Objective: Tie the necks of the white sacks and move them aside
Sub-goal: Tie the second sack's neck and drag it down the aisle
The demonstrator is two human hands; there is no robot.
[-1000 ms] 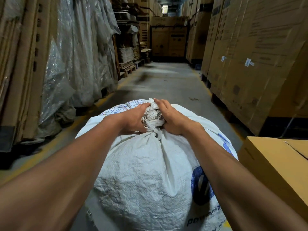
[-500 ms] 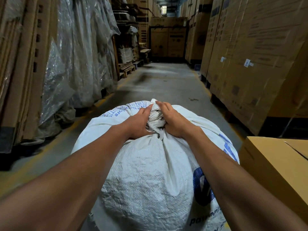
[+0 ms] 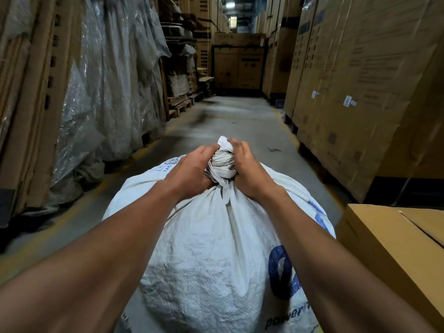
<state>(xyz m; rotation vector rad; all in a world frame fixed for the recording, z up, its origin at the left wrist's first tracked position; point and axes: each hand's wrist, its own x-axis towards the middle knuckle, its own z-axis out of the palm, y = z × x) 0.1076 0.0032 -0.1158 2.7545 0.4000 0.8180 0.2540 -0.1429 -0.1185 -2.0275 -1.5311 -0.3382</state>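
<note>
Head view of a warehouse aisle. Both bare forearms reach forward to a full white sack (image 3: 211,248) standing on the concrete floor (image 3: 240,121). The left hand (image 3: 189,171) and the right hand (image 3: 249,174) are closed from opposite sides on the gathered neck (image 3: 222,164) of the sack, so the grip is pressed together around the bunched woven fabric, with the neck held between the two palms. A twisted tip of the neck rises just above the grip (its far end is slightly blurred). Directly below the grip a narrow white tie strip (image 3: 224,191) hangs down the front of the sack, and the cloth fans out in folds from that point. Blue printed lettering lies on the sack to the lower right of the grip and again just left of the left hand. A brown cardboard box (image 3: 396,248) stands right of the grip, near the sack. Tall cardboard cartons (image 3: 360,80) line the aisle beyond it; plastic-wrapped stacks (image 3: 108,80) stand well to the left.
</note>
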